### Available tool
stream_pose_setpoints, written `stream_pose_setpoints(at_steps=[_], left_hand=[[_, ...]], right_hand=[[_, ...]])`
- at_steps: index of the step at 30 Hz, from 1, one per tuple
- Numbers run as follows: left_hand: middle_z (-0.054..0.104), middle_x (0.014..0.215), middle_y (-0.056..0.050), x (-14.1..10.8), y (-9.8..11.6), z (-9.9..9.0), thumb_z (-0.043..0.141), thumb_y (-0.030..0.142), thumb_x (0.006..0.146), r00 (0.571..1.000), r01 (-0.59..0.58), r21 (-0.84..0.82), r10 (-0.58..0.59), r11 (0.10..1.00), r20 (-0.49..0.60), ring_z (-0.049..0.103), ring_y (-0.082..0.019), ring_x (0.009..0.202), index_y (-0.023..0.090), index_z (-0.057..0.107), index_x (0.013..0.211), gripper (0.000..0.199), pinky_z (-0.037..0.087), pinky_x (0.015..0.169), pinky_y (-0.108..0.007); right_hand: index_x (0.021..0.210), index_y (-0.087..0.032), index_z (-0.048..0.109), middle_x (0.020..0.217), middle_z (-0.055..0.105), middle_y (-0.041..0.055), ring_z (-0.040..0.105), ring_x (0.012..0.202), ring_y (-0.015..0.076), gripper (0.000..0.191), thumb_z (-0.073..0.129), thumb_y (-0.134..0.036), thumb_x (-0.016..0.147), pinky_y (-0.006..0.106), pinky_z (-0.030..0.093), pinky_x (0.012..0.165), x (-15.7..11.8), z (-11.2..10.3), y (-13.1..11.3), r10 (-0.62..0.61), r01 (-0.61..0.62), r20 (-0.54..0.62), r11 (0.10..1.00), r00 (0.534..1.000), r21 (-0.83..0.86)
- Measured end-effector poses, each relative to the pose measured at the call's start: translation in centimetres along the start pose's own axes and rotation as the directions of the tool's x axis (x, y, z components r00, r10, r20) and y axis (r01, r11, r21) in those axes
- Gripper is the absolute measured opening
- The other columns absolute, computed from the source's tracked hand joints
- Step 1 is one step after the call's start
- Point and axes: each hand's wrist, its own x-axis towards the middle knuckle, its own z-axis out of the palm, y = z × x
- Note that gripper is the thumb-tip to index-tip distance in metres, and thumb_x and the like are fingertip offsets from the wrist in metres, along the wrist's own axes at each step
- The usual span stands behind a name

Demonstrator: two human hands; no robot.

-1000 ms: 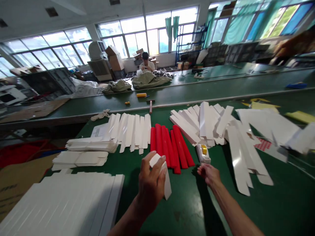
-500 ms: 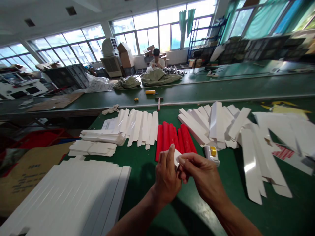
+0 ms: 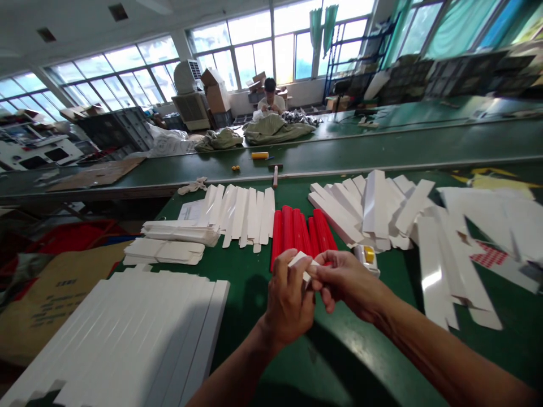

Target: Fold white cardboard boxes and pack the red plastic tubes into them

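Note:
A small white box end [image 3: 300,261] shows between my hands, pointing up at the camera. My left hand [image 3: 289,302] wraps round it, fingers closed. The thumb and forefinger of my right hand [image 3: 345,280] pinch its right edge. The rest of the box is hidden by my fingers. Just beyond my hands lie several red tubes [image 3: 294,229] side by side on the green table [image 3: 244,316]. To the right of them sits a tape dispenser [image 3: 367,259] with a yellow core.
Flat white cartons [image 3: 240,215] lie beyond at left, with bundled ones [image 3: 165,251] nearer. A wide stack of white boxes [image 3: 123,333] fills the front left. Loose white boxes [image 3: 375,206] are piled at right. A person [image 3: 271,100] sits across the far bench [image 3: 190,169].
My left fingers have bent over the top of the white box. My right hand has shifted slightly, and its forearm now reaches in from farther right.

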Motion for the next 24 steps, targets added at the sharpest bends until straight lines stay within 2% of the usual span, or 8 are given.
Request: stream_pose_setpoints(at_steps=[3,6,8,11,13,16,19,24], left_hand=[[0.045,0.131,-0.017,0.2,-0.1,-1.3,0.049,0.010,0.077,0.998,0.003,-0.142,0.006,0.990,0.058,0.047,-0.028,0.125,0.015,0.045,0.130,0.053,0.045,0.105,-0.048],[0.044,0.131,-0.017,-0.1,0.2,-1.5,0.053,0.015,0.074,0.996,0.043,-0.253,-0.022,0.966,0.083,0.048,-0.029,0.124,0.016,0.045,0.127,0.054,0.047,0.102,-0.047],[0.045,0.127,-0.017,-0.3,0.3,-0.8,0.062,0.021,0.074,0.988,0.127,-0.219,-0.143,0.967,-0.061,0.050,-0.028,0.119,0.017,0.045,0.124,0.053,0.049,0.100,-0.047],[0.049,0.116,-0.013,-0.3,-0.6,0.3,0.069,0.018,0.072,0.884,0.301,-0.116,-0.323,0.947,-0.339,0.054,-0.026,0.109,0.018,0.044,0.121,0.055,0.051,0.095,-0.044],[0.051,0.115,-0.012,-0.2,-2.3,0.3,0.065,0.011,0.070,0.840,0.413,-0.060,-0.406,0.909,-0.361,0.056,-0.025,0.107,0.018,0.042,0.124,0.059,0.052,0.091,-0.041],[0.050,0.121,-0.014,-0.8,-6.4,-0.5,0.061,0.009,0.067,0.825,0.564,0.143,-0.547,0.813,-0.143,0.056,-0.024,0.111,0.016,0.034,0.130,0.068,0.050,0.093,-0.037],[0.053,0.123,-0.016,-2.7,-11.2,-0.3,0.060,0.009,0.064,0.744,0.615,0.349,-0.667,0.707,0.037,0.057,-0.024,0.111,0.012,0.038,0.126,0.066,0.047,0.093,-0.036],[0.062,0.114,-0.013,-7.2,-16.8,1.4,0.066,0.014,0.059,0.671,0.587,0.518,-0.732,0.623,0.120,0.052,-0.032,0.115,0.015,0.057,0.109,0.051,0.037,0.099,-0.051]], right_hand=[[0.083,-0.020,0.049,0.050,0.055,-0.0062,0.043,0.032,0.0090,0.042,0.066,-0.057,0.073,0.020,0.032,0.032,0.9,0.2,2.9,-0.106,0.093,-0.080,0.984,0.991,-0.154],[0.080,-0.020,0.051,0.053,0.052,-0.0043,0.047,0.043,0.0114,0.034,0.065,-0.049,0.071,0.022,0.032,0.040,2.4,1.2,7.4,-0.320,0.216,-0.176,0.871,0.931,-0.441],[0.083,-0.020,0.054,0.059,0.058,0.0010,0.056,0.055,0.0174,0.024,0.062,-0.041,0.072,0.025,0.037,0.049,3.0,2.1,10.0,-0.459,0.265,-0.146,0.712,0.876,-0.650],[0.101,-0.017,0.057,0.082,0.068,0.0118,0.064,0.073,0.0241,0.027,0.050,-0.033,0.081,0.030,0.043,0.061,3.1,3.1,11.8,-0.549,0.396,0.077,0.491,0.832,-0.776],[0.109,-0.015,0.057,0.090,0.069,0.0122,0.064,0.076,0.0232,0.032,0.049,-0.033,0.084,0.030,0.044,0.065,2.8,3.3,11.9,-0.463,0.477,0.266,0.430,0.845,-0.767],[0.105,-0.016,0.062,0.085,0.070,0.0076,0.064,0.075,0.0211,0.030,0.057,-0.037,0.085,0.028,0.043,0.066,3.2,2.8,11.9,-0.240,0.461,0.394,0.439,0.887,-0.771],[0.100,-0.014,0.064,0.091,0.071,0.0101,0.066,0.083,0.0227,0.026,0.054,-0.035,0.087,0.030,0.043,0.072,5.2,1.8,13.2,-0.168,0.347,0.304,0.464,0.938,-0.815],[0.103,-0.013,0.061,0.085,0.071,0.0108,0.066,0.079,0.0229,0.028,0.049,-0.033,0.088,0.030,0.042,0.069,9.2,0.6,15.8,-0.100,0.228,0.205,0.456,0.974,-0.860]])
